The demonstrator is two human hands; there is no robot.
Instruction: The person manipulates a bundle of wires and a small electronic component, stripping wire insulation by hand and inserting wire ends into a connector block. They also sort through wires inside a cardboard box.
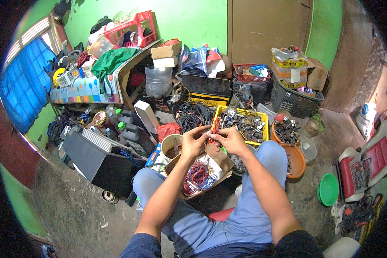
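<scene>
Both my hands meet in front of me, above a cardboard box [225,162] that stands between my knees. Between their fingertips is a small bundle of red wire [215,124]. My left hand [195,139] pinches it from the left, and my right hand [232,139] pinches it from the right. Thin strands hang from the bundle toward the box. Inside the box lies a tangle of red, blue and purple wires [198,177]. A cream bucket [171,144] stands by my left hand. Beyond my right hand is a yellow crate [265,129] of metal parts.
A dark box-shaped case [99,157] and black jugs [135,133] stand at left. Black cables [194,117] lie heaped beyond my hands. To the right are an orange basin [297,161], a green bowl [328,189] and a red seat [349,174]. A large grey basket [294,102] stands at the back.
</scene>
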